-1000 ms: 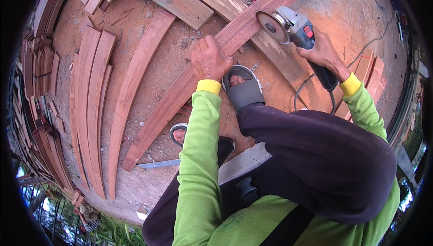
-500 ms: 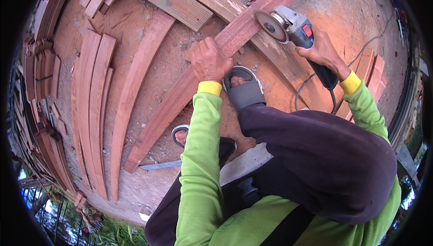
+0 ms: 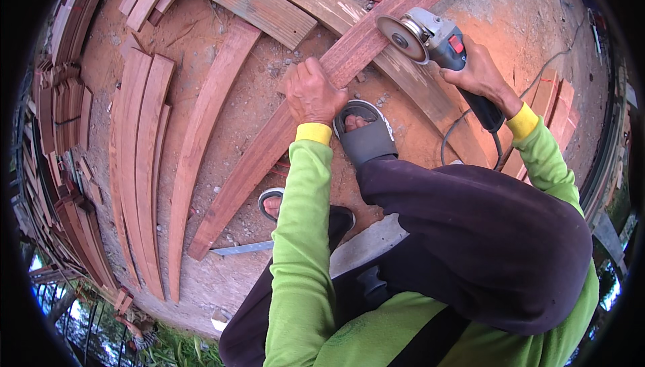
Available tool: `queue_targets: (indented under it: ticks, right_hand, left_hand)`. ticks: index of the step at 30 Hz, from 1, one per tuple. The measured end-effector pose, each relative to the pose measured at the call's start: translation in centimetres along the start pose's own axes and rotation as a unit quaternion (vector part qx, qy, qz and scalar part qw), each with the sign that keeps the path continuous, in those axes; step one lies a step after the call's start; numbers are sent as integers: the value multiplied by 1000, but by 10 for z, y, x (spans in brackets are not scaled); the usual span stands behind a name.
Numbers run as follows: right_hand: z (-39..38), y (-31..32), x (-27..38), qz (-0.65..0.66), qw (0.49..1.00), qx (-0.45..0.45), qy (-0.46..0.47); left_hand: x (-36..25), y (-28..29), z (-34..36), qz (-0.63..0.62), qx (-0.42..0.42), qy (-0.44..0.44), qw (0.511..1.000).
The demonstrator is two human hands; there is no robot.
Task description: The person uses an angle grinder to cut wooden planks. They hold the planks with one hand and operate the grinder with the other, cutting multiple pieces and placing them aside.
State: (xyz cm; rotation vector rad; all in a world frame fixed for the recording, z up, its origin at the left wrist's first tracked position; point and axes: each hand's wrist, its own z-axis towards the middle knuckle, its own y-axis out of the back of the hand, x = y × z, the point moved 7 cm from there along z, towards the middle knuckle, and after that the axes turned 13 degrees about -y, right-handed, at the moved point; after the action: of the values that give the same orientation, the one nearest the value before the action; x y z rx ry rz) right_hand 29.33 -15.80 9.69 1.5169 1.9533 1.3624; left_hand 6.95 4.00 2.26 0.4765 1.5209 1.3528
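Your left hand (image 3: 314,93) is curled firmly over the long board (image 3: 359,50), its wrist nearly straight; the fingertips are hidden. The board lies slantwise on the ground before you. Right of the board, your right hand (image 3: 478,74) is wrapped around the grinder (image 3: 447,46), the arm bent. The disc (image 3: 403,37) is tilted at the board's right edge; whether it touches, I cannot tell. It seems you work this edge, so the next move calls for firm holding and a steady disc. Under the board, a plank (image 3: 420,88) crosses.
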Motion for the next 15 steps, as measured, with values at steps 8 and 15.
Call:
queue_targets:
  ticks: [8,15]
  right_hand:
    - [2,0,1,24,1000,4,9]
    - [3,1,6,35,999,6,12]
  left_hand:
    - [-1,-1,1,-6,4,-8,1000]
    - [0,3,0,-26,-3,-5,1000]
